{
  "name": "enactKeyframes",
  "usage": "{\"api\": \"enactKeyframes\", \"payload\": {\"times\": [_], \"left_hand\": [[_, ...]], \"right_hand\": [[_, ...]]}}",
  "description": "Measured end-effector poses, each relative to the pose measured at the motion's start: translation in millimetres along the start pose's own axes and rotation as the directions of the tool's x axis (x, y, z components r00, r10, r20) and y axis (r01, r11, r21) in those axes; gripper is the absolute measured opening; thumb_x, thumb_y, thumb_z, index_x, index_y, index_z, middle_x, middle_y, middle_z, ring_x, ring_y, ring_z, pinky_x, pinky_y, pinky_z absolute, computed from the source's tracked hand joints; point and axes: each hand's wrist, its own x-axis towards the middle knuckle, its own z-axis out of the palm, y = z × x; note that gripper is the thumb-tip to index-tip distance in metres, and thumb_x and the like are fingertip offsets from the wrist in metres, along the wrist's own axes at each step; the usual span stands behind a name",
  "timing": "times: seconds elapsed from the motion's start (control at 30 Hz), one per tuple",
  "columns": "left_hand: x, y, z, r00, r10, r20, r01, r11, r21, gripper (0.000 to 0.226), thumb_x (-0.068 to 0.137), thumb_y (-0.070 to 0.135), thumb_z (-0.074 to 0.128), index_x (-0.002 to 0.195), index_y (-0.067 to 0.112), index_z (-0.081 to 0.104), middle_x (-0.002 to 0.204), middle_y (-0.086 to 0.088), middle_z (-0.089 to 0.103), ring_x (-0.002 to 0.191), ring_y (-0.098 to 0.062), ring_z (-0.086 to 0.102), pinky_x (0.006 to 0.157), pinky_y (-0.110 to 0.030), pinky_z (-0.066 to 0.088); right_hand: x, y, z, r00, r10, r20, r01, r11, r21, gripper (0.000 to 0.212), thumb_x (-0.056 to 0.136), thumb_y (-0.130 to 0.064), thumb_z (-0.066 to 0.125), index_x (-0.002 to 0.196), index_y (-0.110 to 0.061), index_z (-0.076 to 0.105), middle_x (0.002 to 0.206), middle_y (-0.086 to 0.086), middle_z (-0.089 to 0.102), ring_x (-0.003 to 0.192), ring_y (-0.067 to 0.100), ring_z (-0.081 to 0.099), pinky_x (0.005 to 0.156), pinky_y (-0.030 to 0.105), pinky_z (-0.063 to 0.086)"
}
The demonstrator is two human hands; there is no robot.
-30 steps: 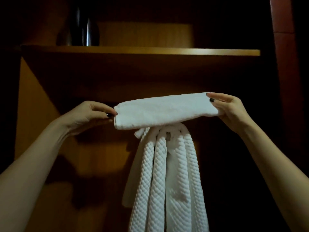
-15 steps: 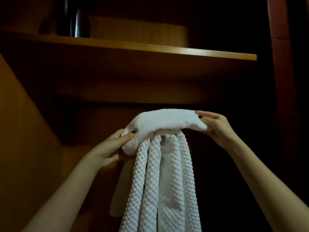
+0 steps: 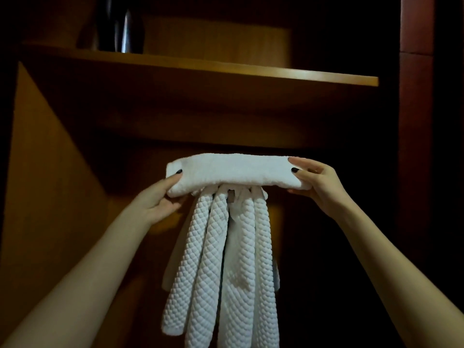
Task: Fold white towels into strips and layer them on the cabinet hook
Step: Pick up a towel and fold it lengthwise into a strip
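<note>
A smooth white towel folded into a strip (image 3: 236, 172) lies level across the top of the cabinet hook (image 3: 231, 197), of which only a small dark piece shows. My left hand (image 3: 158, 197) grips the strip's left end, thumb on its front. My right hand (image 3: 319, 182) grips the right end the same way. Below the strip, quilted white towels (image 3: 226, 272) hang from the hook in several long folds.
A wooden shelf (image 3: 251, 71) runs across just above the towels, with a dark shiny vessel (image 3: 120, 26) on its left part. Wooden cabinet walls close in at the left (image 3: 50, 197) and a reddish post (image 3: 416, 96) stands at the right.
The strip was bunched with its left end drooping half a second ago. It is now stretched flat and level again, with both hands at its ends and my left hand raised.
</note>
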Motion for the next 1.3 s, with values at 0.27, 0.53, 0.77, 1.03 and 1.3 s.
{"api": "enactKeyframes", "payload": {"times": [0.27, 0.53, 0.77, 1.03, 1.3], "left_hand": [[17.1, 45.1, -4.5, 0.987, 0.121, -0.104, -0.125, 0.991, -0.04, 0.036, 0.095, 0.009, 0.057, 0.129, -0.001, 0.054, 0.117, -0.015, 0.063, 0.091, -0.019, 0.064, 0.074, -0.029, 0.052], [71.9, 57.5, -13.2, 0.951, 0.24, -0.195, -0.26, 0.962, -0.087, 0.014, 0.092, 0.01, 0.062, 0.105, 0.011, 0.065, 0.105, -0.007, 0.07, 0.087, -0.012, 0.07, 0.066, -0.027, 0.056], [113.2, 21.2, -48.3, 0.921, 0.389, -0.002, -0.387, 0.918, 0.082, 0.057, 0.092, -0.002, 0.056, 0.122, 0.047, 0.051, 0.12, 0.009, 0.065, 0.106, -0.008, 0.065, 0.075, -0.021, 0.056], [125.6, -18.3, -75.4, 0.968, 0.174, 0.18, -0.207, 0.961, 0.185, 0.026, 0.082, 0.008, 0.061, 0.098, 0.02, 0.078, 0.107, -0.008, 0.072, 0.09, -0.015, 0.071, 0.065, -0.025, 0.057], [146.9, 5.7, -45.6, 0.952, 0.287, 0.103, -0.3, 0.943, 0.142, 0.025, 0.083, 0.008, 0.066, 0.107, 0.012, 0.07, 0.113, -0.013, 0.071, 0.104, -0.022, 0.069, 0.07, -0.022, 0.057]], "right_hand": [[23.0, -12.3, 0.5, 0.999, -0.049, 0.01, 0.049, 0.999, 0.003, 0.034, 0.091, 0.001, 0.058, 0.106, -0.028, 0.068, 0.125, -0.004, 0.058, 0.098, 0.019, 0.069, 0.066, 0.028, 0.058], [75.6, -1.8, 17.7, 0.998, -0.062, 0.011, 0.062, 0.998, 0.026, 0.029, 0.091, 0.001, 0.059, 0.112, -0.017, 0.065, 0.118, 0.004, 0.062, 0.092, 0.023, 0.07, 0.066, 0.03, 0.059], [108.8, 52.9, 31.2, 0.99, 0.138, 0.016, -0.139, 0.976, 0.167, 0.029, 0.089, 0.011, 0.054, 0.108, -0.009, 0.064, 0.115, 0.009, 0.063, 0.091, 0.027, 0.07, 0.065, 0.03, 0.059], [106.4, 98.2, 22.2, 0.934, 0.302, 0.193, -0.352, 0.871, 0.342, 0.023, 0.085, -0.007, 0.065, 0.106, 0.002, 0.067, 0.098, 0.016, 0.074, 0.086, 0.021, 0.073, 0.062, 0.023, 0.057], [135.9, 84.4, 13.4, 0.967, 0.206, 0.15, -0.251, 0.869, 0.425, 0.032, 0.086, 0.005, 0.055, 0.108, -0.011, 0.071, 0.118, 0.013, 0.064, 0.089, 0.018, 0.072, 0.068, 0.026, 0.058]]}}
